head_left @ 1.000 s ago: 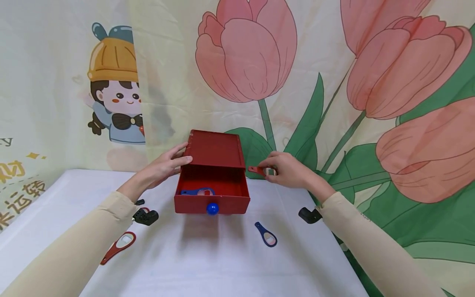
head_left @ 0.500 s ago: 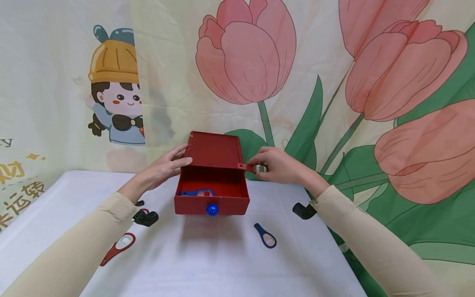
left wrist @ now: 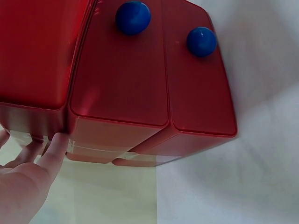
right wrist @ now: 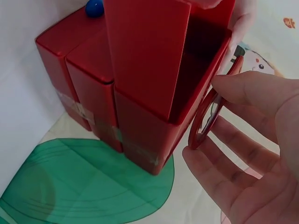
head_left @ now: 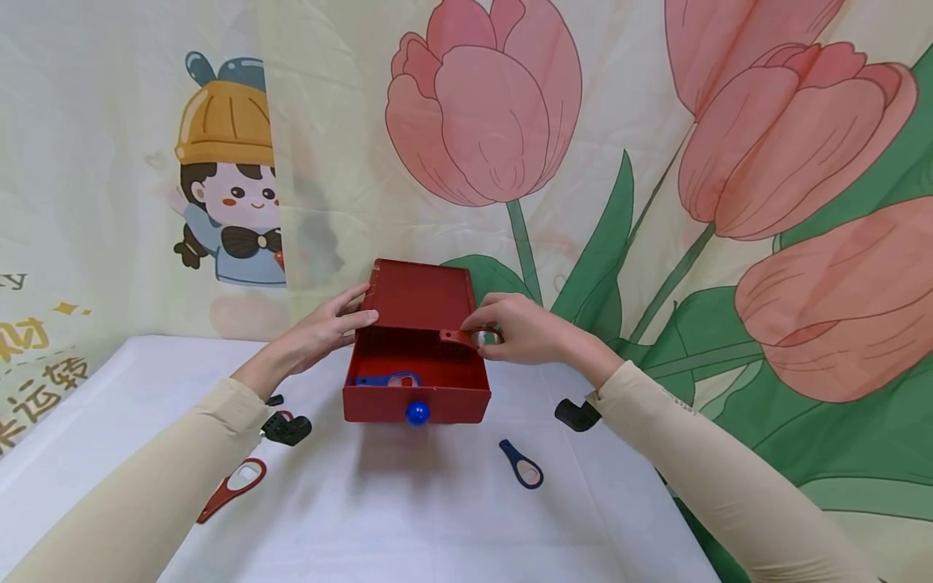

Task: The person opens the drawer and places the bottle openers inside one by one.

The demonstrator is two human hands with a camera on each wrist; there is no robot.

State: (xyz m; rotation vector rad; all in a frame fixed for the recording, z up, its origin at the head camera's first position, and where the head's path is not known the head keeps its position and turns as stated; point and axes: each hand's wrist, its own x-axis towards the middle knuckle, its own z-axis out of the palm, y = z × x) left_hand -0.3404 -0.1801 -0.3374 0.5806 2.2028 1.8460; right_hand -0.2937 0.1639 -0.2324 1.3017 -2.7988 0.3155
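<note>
A red chest of stacked drawers (head_left: 423, 295) stands on the table with its top drawer (head_left: 379, 403) pulled out. A blue bottle opener (head_left: 375, 380) lies in that drawer. My left hand (head_left: 321, 328) rests against the chest's upper left side, thumb at the top edge; fingertips (left wrist: 58, 142) touch the side in the left wrist view. With my right hand (head_left: 521, 328) I pinch a red bottle opener (head_left: 453, 336) by its ring end, between thumb and fingers. Its handle points left, over the right part of the drawer. In the right wrist view the opener (right wrist: 201, 119) is beside the chest's upper edge.
On the white tablecloth (head_left: 437, 518), a dark blue bottle opener (head_left: 523, 465) lies front right of the chest. Another red bottle opener (head_left: 236, 486) lies front left, partly behind my left sleeve. Blue round knobs (left wrist: 202, 42) stick out from the lower drawers. A printed curtain (head_left: 328, 162) hangs behind.
My right hand has moved left with the red bottle opener, from right of the chest to over the drawer's right side. My left hand stays on the chest.
</note>
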